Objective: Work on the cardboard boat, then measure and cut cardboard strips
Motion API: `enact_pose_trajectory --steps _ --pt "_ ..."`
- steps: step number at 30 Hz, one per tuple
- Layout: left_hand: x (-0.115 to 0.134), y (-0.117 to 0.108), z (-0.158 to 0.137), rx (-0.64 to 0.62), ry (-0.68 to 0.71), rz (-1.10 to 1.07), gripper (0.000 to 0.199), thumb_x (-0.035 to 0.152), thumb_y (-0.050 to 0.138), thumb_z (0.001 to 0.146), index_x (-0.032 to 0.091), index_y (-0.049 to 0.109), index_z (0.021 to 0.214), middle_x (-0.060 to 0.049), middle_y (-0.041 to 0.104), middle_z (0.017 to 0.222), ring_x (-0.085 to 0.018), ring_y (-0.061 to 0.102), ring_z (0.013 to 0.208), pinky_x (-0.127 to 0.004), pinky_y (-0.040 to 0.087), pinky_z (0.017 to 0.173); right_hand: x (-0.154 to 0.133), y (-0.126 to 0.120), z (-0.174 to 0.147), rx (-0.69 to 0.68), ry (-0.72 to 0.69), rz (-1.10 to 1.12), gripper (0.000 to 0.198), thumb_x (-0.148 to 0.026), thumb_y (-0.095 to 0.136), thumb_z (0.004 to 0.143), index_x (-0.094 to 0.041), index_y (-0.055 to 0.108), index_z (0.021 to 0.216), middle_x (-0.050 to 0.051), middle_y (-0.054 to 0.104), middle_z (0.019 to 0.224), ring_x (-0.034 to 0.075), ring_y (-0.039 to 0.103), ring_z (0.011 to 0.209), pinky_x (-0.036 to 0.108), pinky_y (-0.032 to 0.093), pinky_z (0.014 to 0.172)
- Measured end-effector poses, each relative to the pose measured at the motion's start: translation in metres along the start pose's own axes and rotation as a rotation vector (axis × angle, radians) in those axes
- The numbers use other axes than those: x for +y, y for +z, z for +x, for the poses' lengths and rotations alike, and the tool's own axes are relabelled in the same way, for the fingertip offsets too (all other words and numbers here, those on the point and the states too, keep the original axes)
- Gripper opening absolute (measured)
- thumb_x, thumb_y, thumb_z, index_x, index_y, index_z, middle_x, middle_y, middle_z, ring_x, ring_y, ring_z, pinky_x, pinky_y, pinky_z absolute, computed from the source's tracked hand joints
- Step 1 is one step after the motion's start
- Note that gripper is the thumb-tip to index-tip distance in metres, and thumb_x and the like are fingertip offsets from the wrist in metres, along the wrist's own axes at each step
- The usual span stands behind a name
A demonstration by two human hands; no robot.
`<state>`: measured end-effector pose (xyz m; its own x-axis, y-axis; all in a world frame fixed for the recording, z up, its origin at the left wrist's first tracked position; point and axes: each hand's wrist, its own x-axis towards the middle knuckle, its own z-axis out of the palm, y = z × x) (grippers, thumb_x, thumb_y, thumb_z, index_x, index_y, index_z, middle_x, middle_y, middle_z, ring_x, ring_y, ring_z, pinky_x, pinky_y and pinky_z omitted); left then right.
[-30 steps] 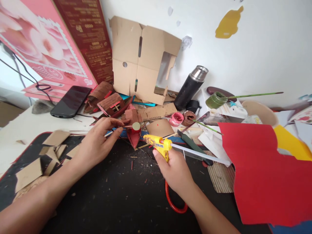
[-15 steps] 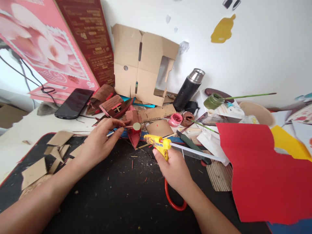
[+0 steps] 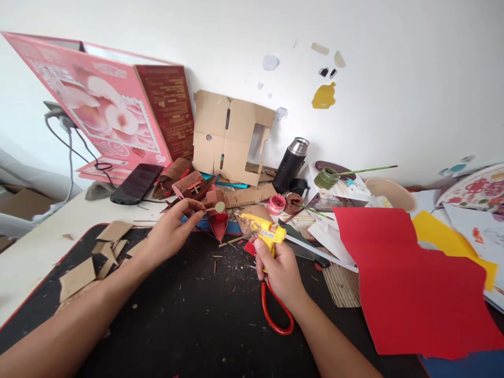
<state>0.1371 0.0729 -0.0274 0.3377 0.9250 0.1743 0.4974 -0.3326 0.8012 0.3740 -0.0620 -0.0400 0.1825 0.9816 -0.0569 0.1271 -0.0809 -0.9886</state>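
Observation:
My right hand (image 3: 280, 270) is wrapped round the handle of a yellow hot glue gun (image 3: 264, 231), whose nozzle points left. A long whitish glue stick (image 3: 318, 253) juts from its back. My left hand (image 3: 173, 228) is closed in a pinch on a thin reddish-brown stick (image 3: 208, 210), partly hidden by the fingers. Right of those fingertips sits a small red model boat (image 3: 219, 227), its pointed end towards me, with a pale green disc (image 3: 219, 207) above it. The nozzle stays apart from the boat.
Brown model boats (image 3: 189, 185) and a black phone (image 3: 136, 184) lie at the left. Cardboard scraps (image 3: 79, 275) cover the mat's left side. Behind stand paint jars (image 3: 276, 203) and a black flask (image 3: 290, 167). Red sheet (image 3: 401, 283) lies right, red-handled scissors (image 3: 275, 320) near my right hand.
The camera view has tilted up, showing more wall. The glue gun has moved slightly away from the boat, to the right. My left hand keeps its pinch beside the boat.

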Motion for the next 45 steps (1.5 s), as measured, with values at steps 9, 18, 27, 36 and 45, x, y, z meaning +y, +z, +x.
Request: enact_pose_trajectory --steps 9,18,27,36,45 --pt "0.007 -0.020 0.003 0.158 0.019 -0.202 0.036 0.058 0.067 0.092 0.023 0.065 0.101 -0.007 0.077 0.106 -0.028 0.071 0.105 -0.040 0.057 0.095 0.006 0.019 -0.017 -0.235 -0.428 -0.565 0.023 -0.040 0.064 0.100 -0.025 0.077 0.112 0.004 0.084 0.099 0.021 0.077 0.081 0.026 0.052 0.072" --pt "0.019 -0.030 -0.002 0.153 -0.028 -0.312 0.042 0.062 0.076 0.083 0.022 0.072 0.095 -0.005 0.075 0.094 -0.026 0.071 0.094 -0.038 0.058 0.090 -0.008 0.050 -0.008 -0.397 -0.562 -0.989 0.033 -0.039 0.072 0.097 -0.022 0.071 0.125 0.005 0.083 0.106 0.027 0.079 0.096 0.033 0.053 0.076" --pt "0.023 -0.038 -0.003 0.156 -0.034 -0.371 0.044 0.062 0.084 0.075 0.022 0.076 0.090 -0.005 0.078 0.092 -0.027 0.073 0.090 -0.038 0.059 0.086 -0.026 0.090 0.004 -0.491 -0.640 -1.105 0.033 -0.051 0.069 0.103 -0.022 0.071 0.118 0.004 0.080 0.102 0.027 0.078 0.092 0.034 0.054 0.071" --pt "0.022 -0.038 -0.003 0.171 0.014 -0.270 0.040 0.061 0.080 0.076 0.023 0.077 0.087 -0.005 0.079 0.089 -0.026 0.073 0.083 -0.035 0.058 0.078 -0.019 0.111 0.004 -0.609 -0.742 -1.112 0.040 -0.058 0.069 0.100 -0.022 0.073 0.117 0.003 0.079 0.104 0.025 0.075 0.092 0.034 0.056 0.069" --pt "0.020 -0.037 -0.004 0.161 0.052 -0.140 0.038 0.060 0.075 0.081 0.024 0.077 0.090 -0.005 0.081 0.090 -0.026 0.074 0.085 -0.034 0.058 0.079 -0.004 0.095 0.008 -0.535 -0.794 -0.845 0.037 -0.053 0.075 0.098 -0.021 0.081 0.114 0.004 0.080 0.093 0.021 0.072 0.086 0.029 0.053 0.075"
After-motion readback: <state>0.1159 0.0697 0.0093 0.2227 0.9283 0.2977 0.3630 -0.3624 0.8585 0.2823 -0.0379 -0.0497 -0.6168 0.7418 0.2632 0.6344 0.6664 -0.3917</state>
